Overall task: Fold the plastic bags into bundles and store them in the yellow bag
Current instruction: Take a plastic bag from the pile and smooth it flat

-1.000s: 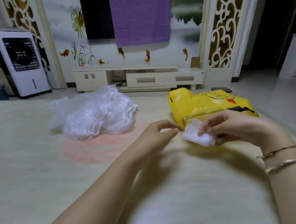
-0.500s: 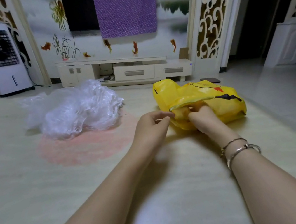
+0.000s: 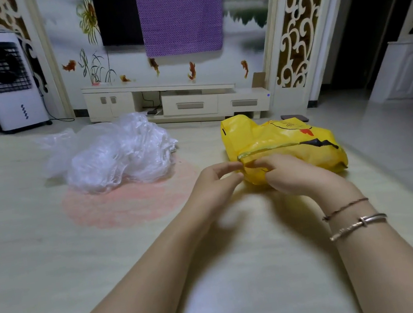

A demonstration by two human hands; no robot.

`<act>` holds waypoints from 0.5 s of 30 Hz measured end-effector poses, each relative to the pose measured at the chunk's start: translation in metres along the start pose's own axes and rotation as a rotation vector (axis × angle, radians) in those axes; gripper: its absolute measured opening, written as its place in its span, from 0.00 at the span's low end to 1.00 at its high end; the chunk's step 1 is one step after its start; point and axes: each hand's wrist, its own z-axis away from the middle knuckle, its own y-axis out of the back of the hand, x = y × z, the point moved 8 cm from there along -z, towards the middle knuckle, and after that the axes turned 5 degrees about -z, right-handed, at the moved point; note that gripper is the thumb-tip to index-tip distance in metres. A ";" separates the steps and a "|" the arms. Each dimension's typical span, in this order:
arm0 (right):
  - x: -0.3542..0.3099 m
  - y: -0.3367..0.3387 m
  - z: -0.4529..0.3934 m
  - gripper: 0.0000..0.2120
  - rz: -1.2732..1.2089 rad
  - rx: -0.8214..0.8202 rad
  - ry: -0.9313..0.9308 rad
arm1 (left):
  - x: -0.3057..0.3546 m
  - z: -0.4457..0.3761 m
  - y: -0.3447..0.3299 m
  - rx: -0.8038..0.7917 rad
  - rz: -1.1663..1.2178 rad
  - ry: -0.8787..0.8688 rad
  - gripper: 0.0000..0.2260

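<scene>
Both hands at yellow bag [image 3: 292,142]; clear plastic bags [image 3: 115,154] heaped left.

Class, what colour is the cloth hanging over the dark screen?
Purple cloth, finely patterned; head view.

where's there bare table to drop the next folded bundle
Free: the near table between the forearms, and the stretch left of the left hand, below the clear bag pile. Crowded: the yellow bag mouth, where both hands meet, right hand included.

Your room behind the table [image 3: 41,263]
You face a white air cooler [image 3: 2,77], purple cloth [image 3: 181,11], low TV cabinet [image 3: 178,104].
</scene>
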 end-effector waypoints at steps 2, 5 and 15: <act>-0.006 0.017 0.007 0.31 0.031 0.082 -0.029 | 0.003 0.006 0.007 0.015 -0.010 0.001 0.11; -0.012 0.026 0.015 0.29 0.054 0.123 -0.044 | 0.010 0.010 0.028 0.080 -0.027 0.036 0.12; -0.048 0.002 0.010 0.18 -0.264 0.177 0.170 | 0.012 0.020 0.155 0.513 -0.660 -0.016 0.15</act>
